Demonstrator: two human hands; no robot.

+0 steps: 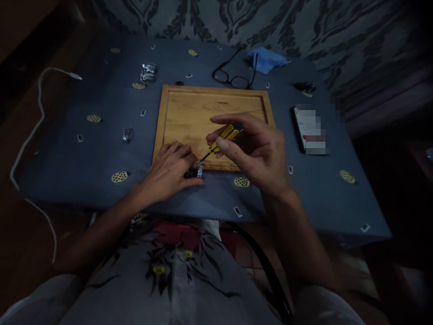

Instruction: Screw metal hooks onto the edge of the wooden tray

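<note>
Screwdriver [213, 147] diagonal, tip down-left at metal fitting [200, 170], right fingers [233, 152] around handle [232, 131], left fingers [182, 151] around fitting.

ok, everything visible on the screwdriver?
Screwdriver: yellow-and-black handle, apparently plastic, with a slim dark shaft. The right hand holds it by the handle, fingers and thumb partly covering it. It slants over the near part of the wooden tray, shaft pointing down and left to the small silvery piece at the left hand. Tip shape and whether it's seated: too small to tell.
</note>
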